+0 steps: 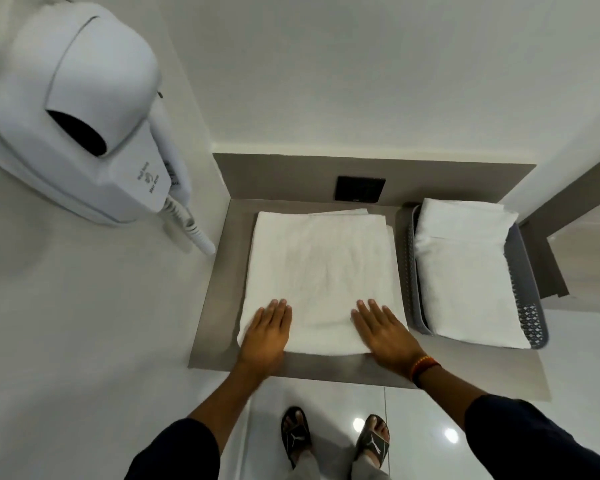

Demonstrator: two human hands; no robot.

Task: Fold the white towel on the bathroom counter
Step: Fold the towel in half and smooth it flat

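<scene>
A white towel (321, 268) lies folded in a flat rectangle on the grey bathroom counter (210, 320), its layered edges showing at the far side. My left hand (265, 332) rests palm down on the towel's near left corner, fingers straight and together. My right hand (383, 332) lies flat on the near right part of the towel, fingers slightly spread, with a red and orange band at the wrist. Neither hand grips the cloth.
A grey perforated basket (530, 306) at the right holds another folded white towel (465, 268). A white wall-mounted hair dryer (84, 116) with a coiled cord hangs on the left wall. A dark socket plate (360, 188) sits on the backsplash. My sandalled feet stand on glossy floor tiles below.
</scene>
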